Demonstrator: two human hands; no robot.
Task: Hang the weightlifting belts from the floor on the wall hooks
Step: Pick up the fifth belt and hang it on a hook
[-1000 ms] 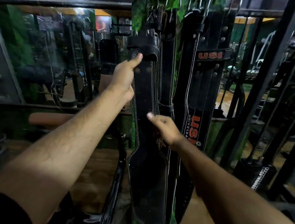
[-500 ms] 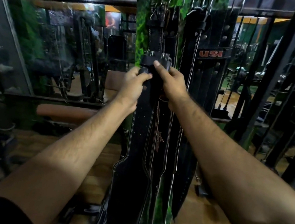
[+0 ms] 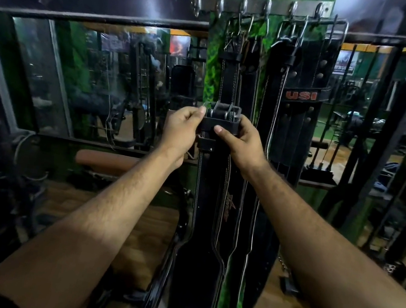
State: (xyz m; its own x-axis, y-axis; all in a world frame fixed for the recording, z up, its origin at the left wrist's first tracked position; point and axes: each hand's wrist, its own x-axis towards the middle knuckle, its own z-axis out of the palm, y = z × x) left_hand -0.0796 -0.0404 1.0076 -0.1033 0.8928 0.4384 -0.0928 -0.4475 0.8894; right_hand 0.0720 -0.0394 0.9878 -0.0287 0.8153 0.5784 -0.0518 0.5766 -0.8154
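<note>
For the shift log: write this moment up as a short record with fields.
setting: gym wall with a hook rail above a green panel
held belt: black belt, buckle end up, its wide part hanging below the hands
buckle: metal buckle, held well below the hooks
left hand: left hand grips the belt's top at its left side
right hand: right hand grips it at the right, thumb across the front
hung belts: several dark belts on the hooks, one marked USI
free hooks: two at the rail's left end
</note>
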